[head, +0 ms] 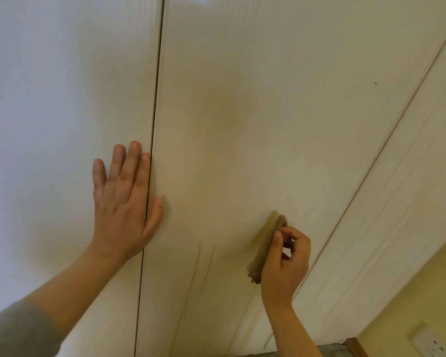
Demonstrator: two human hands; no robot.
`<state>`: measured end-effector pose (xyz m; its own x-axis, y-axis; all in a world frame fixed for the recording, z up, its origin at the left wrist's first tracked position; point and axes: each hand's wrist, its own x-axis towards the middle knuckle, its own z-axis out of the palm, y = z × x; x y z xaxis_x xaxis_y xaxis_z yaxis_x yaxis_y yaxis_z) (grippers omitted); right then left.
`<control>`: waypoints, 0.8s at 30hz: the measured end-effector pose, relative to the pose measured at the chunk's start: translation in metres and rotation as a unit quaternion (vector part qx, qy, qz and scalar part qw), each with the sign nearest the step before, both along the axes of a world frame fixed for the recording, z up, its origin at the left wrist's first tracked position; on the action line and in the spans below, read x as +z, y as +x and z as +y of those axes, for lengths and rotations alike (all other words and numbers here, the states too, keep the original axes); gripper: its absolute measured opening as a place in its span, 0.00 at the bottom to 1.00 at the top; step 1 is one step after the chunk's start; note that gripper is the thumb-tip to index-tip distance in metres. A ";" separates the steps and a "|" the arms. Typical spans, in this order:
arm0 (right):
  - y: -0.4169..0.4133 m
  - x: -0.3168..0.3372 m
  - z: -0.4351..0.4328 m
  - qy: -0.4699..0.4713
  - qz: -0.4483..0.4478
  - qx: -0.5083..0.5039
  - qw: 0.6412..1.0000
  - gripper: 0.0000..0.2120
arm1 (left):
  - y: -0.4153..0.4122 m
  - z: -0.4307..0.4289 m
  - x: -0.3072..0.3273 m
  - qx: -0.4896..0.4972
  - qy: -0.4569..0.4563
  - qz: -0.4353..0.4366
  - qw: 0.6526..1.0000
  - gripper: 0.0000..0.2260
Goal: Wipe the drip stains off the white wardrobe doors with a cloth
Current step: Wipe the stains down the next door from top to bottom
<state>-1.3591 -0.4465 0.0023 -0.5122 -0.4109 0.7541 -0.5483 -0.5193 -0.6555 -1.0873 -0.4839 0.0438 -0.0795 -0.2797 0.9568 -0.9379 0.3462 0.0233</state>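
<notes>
Two white wardrobe doors are seen from close by; the left door (49, 99) and the right door (255, 99) are separated by a thin dark gap (153, 140). The left hand (124, 199) is laid flat against the doors, with its fingers straight and a little spread; nothing is held in it. The palm and the four fingers are placed on the left door, just beside the gap; the thumb lies across the gap and is set on the right door. A grey sleeve (16, 331) is seen on the left forearm, at the bottom left corner.

The right hand (285, 258) is closed round a small beige cloth (264, 248); the cloth is pinched between the thumb and the curled fingers, and it is pressed against the lower part of the right door. Two thin yellowish drip stains (197, 264) are seen on the same door, between the two hands; they run down the door side by side, near the cloth but not touched by it. A tiny dark dot (375, 83) is seen higher up on the right door.

To the right of this door a white moulded strip (410, 176) is found; beyond it a pale yellow wall (428, 284) is seen, with a white socket (429, 340) at the lower right corner.
</notes>
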 end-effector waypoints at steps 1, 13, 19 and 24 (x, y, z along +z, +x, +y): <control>0.007 -0.003 0.000 -0.002 0.010 0.006 1.000 0.05 | 0.000 0.003 -0.013 -0.006 0.008 0.003 1.000 0.31; 0.052 -0.031 0.007 -0.002 0.072 0.052 0.996 0.05 | 0.017 0.007 -0.106 0.016 0.052 -0.007 0.998 0.32; 0.042 -0.053 -0.006 -0.030 0.107 0.104 0.988 0.06 | 0.004 -0.001 -0.119 0.046 0.044 0.032 0.997 0.31; 0.051 -0.043 -0.027 -0.085 0.141 0.149 0.975 0.05 | -0.007 0.010 -0.126 0.046 0.066 0.089 0.993 0.30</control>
<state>-1.3078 -0.4730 -0.0406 -0.1518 -0.3666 0.9179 -0.5014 -0.7717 -0.3911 -1.0939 -0.4742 -0.0818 0.1201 -0.4015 0.9079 -0.9424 0.2415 0.2315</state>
